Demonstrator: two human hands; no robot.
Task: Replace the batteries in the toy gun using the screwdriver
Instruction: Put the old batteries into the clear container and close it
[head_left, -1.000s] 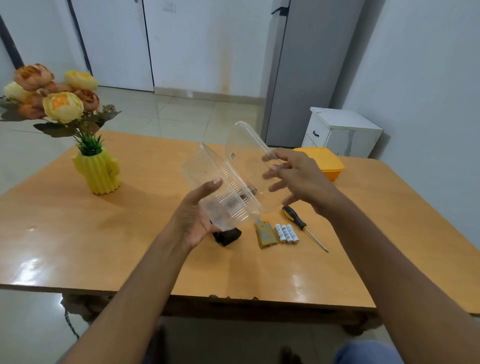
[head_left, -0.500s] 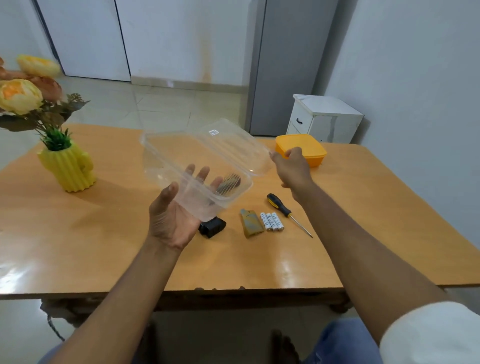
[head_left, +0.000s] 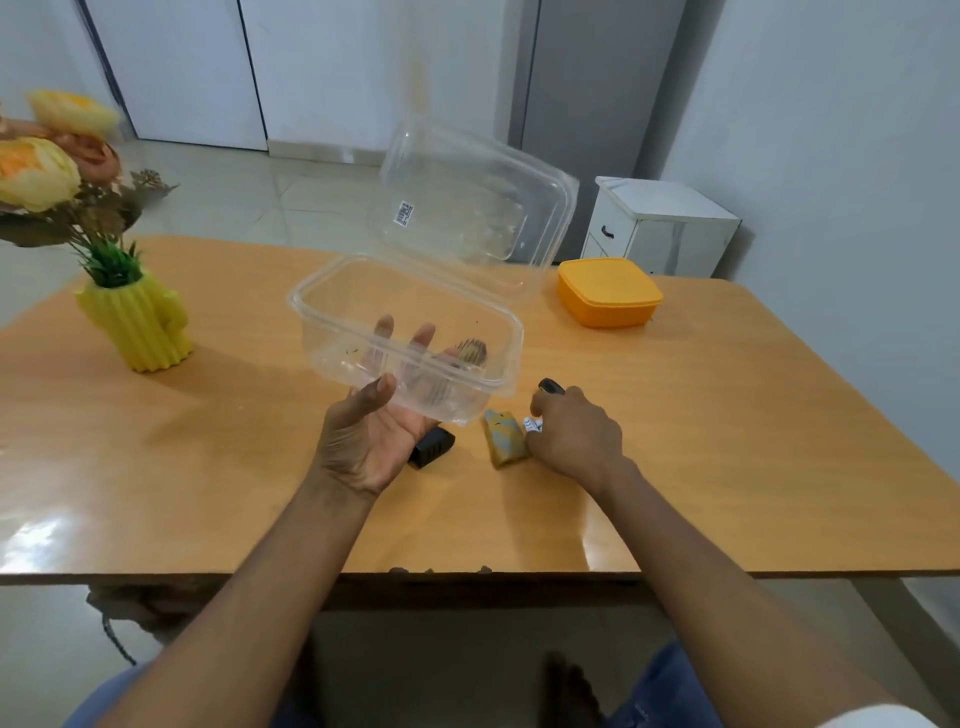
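My left hand (head_left: 369, 441) holds a clear plastic container (head_left: 322, 332) from below, thumb on its near wall, with the hinged lid (head_left: 467, 208) standing open. A dark ribbed shape (head_left: 470, 352) shows through its wall. Under that hand a black toy gun part (head_left: 434, 448) lies on the table. My right hand (head_left: 576, 436) is down on the table, its fingers curled on the white batteries (head_left: 532, 425). An olive-yellow cover piece (head_left: 503, 441) lies just to their left. The screwdriver's black-and-yellow handle (head_left: 549, 386) pokes out past my fingers; its shaft is hidden.
The wooden table (head_left: 727, 441) carries a yellow cactus vase (head_left: 137, 325) with flowers at the left and an orange lidded box (head_left: 608, 291) at the back right. A white cabinet (head_left: 660, 228) stands behind the table.
My right hand let go of the container's lid and dropped onto the batteries on the table. The container came level in my left hand with the lid swung open.
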